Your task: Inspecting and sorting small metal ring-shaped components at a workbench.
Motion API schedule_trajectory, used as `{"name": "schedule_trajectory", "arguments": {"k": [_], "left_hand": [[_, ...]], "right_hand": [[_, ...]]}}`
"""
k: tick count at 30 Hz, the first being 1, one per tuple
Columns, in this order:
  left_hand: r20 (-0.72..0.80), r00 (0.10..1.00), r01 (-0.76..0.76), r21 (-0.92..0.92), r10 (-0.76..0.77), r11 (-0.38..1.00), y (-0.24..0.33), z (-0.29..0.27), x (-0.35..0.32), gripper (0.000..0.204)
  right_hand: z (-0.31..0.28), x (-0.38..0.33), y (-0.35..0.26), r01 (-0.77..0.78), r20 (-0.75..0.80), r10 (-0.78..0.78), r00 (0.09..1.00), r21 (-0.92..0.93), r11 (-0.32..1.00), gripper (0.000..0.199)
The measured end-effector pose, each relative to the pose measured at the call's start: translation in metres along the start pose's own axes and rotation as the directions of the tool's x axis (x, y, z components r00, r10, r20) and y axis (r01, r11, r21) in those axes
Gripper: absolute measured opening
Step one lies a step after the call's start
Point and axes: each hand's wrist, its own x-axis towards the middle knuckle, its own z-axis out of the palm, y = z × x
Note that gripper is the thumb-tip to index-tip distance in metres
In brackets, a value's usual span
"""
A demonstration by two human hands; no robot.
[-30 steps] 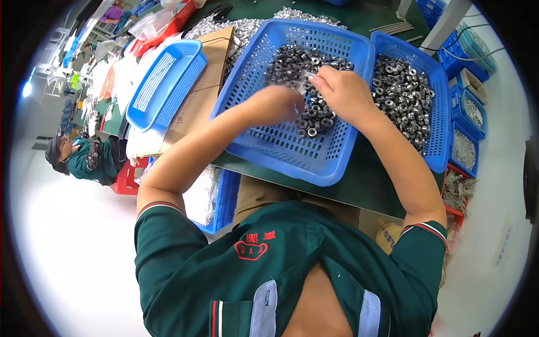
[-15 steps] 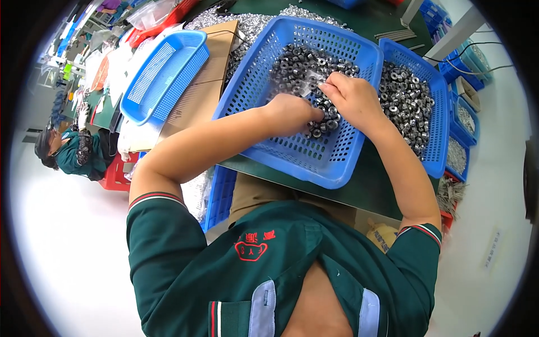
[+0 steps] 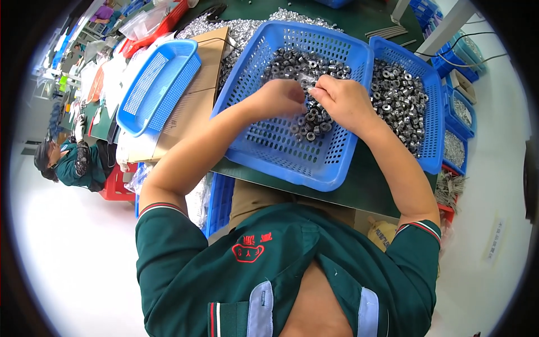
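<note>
A blue perforated basket (image 3: 327, 181) holds a heap of small dark metal rings (image 3: 312, 124). Above the heap my right hand (image 3: 345, 104) is closed, thumb and fingertips pinching the edge of a small clear plastic bag (image 3: 306, 78). Most of that bag is hard to make out against the metal. My left hand (image 3: 278, 100) hovers just left of the bag with curled fingers, smeared by motion; whether they hold anything does not show.
A second blue basket (image 3: 437, 121) full of rings stands right. On cardboard (image 3: 196, 95) at left rests a light blue basket (image 3: 128, 115). Loose shiny metal parts (image 3: 241, 31) cover the table's far side. Another person (image 3: 78, 163) sits at far left.
My left hand has risen out of the rings and moved up and left. The right hand keeps its pinch by the bag. The whole view has shifted slightly.
</note>
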Motion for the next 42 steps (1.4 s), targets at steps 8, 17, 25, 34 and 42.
{"name": "schedule_trajectory", "arguments": {"k": [8, 17, 25, 34, 42], "left_hand": [[0.106, 0.986, 0.164, -0.794, -0.132, 0.586, 0.019, -0.014, 0.003, 0.017], [0.102, 0.995, 0.087, -0.833, -0.002, 0.547, 0.017, -0.010, 0.000, 0.017], [0.136, 0.990, 0.089, -0.799, 0.035, 0.595, 0.012, -0.009, -0.001, 0.017], [0.192, 0.978, 0.117, -0.819, 0.076, 0.561, 0.009, -0.011, 0.001, 0.018], [0.011, 0.972, -0.182, -0.594, 0.234, 0.783, 0.024, -0.009, -0.002, 0.017]], "right_hand": [[-0.003, -0.004, -0.003, -0.033, -0.050, 0.040, 0.998, 0.128, 0.991, 0.019], [-0.002, -0.003, -0.002, 0.040, -0.139, -0.033, 0.990, 0.046, 0.998, 0.016], [-0.001, -0.003, -0.004, 0.149, -0.183, -0.137, 0.973, 0.048, 0.988, 0.015], [-0.001, -0.003, -0.007, 0.231, -0.175, -0.233, 0.957, -0.036, 0.972, 0.015], [-0.009, 0.004, 0.008, -0.272, 0.210, 0.183, 0.960, 0.567, 0.777, 0.030]]}}
